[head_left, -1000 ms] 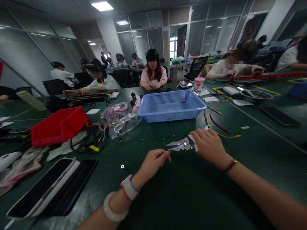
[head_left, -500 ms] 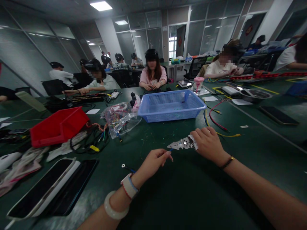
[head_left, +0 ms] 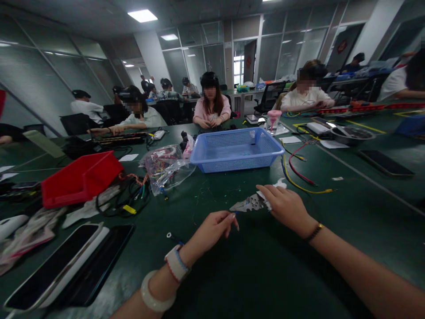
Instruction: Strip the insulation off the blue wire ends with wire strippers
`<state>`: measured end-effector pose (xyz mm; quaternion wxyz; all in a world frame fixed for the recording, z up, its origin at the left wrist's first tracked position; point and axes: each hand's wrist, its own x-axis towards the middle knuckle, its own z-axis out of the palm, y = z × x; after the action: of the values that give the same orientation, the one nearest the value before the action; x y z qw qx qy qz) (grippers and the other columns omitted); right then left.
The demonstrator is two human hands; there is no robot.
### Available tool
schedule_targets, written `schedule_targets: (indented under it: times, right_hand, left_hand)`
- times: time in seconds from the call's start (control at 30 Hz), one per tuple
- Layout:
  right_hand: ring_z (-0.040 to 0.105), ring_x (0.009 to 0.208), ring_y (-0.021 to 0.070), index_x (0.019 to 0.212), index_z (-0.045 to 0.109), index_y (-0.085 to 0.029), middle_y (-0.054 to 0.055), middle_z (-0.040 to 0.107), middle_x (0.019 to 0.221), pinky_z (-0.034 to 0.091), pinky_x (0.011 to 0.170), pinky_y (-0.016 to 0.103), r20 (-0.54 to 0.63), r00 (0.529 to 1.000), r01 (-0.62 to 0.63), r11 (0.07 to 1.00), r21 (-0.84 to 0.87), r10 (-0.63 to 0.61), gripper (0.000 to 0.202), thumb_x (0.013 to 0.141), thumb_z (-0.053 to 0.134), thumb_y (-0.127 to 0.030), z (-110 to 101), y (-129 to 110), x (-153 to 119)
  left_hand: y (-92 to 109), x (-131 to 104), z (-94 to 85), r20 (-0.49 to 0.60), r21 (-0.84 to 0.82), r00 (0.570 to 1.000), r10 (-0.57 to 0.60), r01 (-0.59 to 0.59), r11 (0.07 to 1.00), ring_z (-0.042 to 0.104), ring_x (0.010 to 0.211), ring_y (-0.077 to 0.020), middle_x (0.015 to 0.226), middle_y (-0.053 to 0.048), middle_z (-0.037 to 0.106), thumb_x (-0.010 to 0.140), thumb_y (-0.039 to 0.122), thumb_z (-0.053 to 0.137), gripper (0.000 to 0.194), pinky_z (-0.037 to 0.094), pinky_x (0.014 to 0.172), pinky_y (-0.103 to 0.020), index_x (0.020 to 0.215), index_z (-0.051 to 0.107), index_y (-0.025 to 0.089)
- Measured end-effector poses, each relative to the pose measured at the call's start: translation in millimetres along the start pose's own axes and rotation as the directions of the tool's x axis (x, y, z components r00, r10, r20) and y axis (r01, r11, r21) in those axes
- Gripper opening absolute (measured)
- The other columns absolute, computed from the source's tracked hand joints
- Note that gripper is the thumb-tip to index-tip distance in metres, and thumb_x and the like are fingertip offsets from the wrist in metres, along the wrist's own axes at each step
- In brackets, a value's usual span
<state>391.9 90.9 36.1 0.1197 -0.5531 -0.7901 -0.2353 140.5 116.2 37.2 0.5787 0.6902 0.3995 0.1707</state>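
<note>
My left hand (head_left: 214, 228) pinches a blue wire (head_left: 236, 213) between thumb and fingers, at the middle of the green table. A ring terminal (head_left: 169, 235) on a blue wire sticks out on the left side of that wrist. My right hand (head_left: 285, 206) is closed on the handles of a metal wire-stripping tool (head_left: 249, 204), with white material around the grip. The tool's pointed tip lies right beside the blue wire at my left fingertips. Whether the jaws touch the wire is too small to tell.
Beyond my hands stands a blue basket (head_left: 237, 165). To the left are a bag of wires (head_left: 162, 170), a red bin (head_left: 81, 177), gloves and phones (head_left: 55, 266). Loose yellow and red wires (head_left: 307, 190) lie right. Several people sit across the table.
My right hand has opened out slightly on the tool, showing more of the white handle. Both hands sit a little lower in view, and the tool's tip has shifted slightly left.
</note>
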Motion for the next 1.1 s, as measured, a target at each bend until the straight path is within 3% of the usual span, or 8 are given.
schedule_targets:
  times: [0.3,0.63,0.9,1.1]
  right_hand:
    - [0.060,0.105,0.0242,0.132,0.045,-0.010,0.015,0.053,0.134,0.055,0.076,0.033,0.034,0.999,-0.030,0.999,0.040,0.028,0.059,0.074,0.040,0.003,11.2,-8.1,-0.2]
    - [0.051,0.118,0.0259,0.136,0.037,-0.012,0.015,0.045,0.141,0.053,0.087,0.039,0.038,0.997,-0.074,0.974,0.214,0.068,0.067,0.071,0.043,0.001,12.1,-10.9,-0.4]
    - [0.061,0.099,0.0221,0.122,0.050,-0.015,0.013,0.058,0.123,0.052,0.072,0.031,0.082,0.989,-0.133,0.980,0.146,0.122,0.047,0.077,0.046,-0.003,7.5,-11.9,-0.3]
    - [0.063,0.077,0.0161,0.116,0.053,-0.016,0.012,0.059,0.116,0.045,0.058,0.025,0.092,0.978,-0.193,0.980,0.055,0.188,0.035,0.083,0.044,-0.008,-2.9,-10.5,3.0]
  left_hand:
    - [-0.4,0.0,-1.3,-0.090,-0.005,0.996,-0.009,0.009,1.000,0.036,0.049,-0.0089,0.051,0.007,0.040,0.086,0.054,0.048,0.043,0.027,0.052,-0.022,0.077,0.063,0.015]
    - [2.8,-3.2,-1.9,-0.046,-0.062,0.999,-0.021,0.018,0.998,0.035,0.048,-0.0084,0.051,0.008,0.042,0.088,0.054,0.046,0.042,0.028,0.052,-0.021,0.081,0.062,0.015]
    - [1.3,-2.3,0.5,-0.026,-0.041,1.000,-0.016,0.015,0.999,0.036,0.049,-0.0088,0.053,0.007,0.041,0.093,0.049,0.039,0.041,0.029,0.053,-0.021,0.087,0.062,0.015]
    - [1.9,-2.8,3.0,0.016,-0.038,1.000,-0.014,0.015,0.999,0.038,0.050,-0.0091,0.058,0.006,0.045,0.094,0.043,0.039,0.039,0.029,0.052,-0.022,0.108,0.063,0.017]
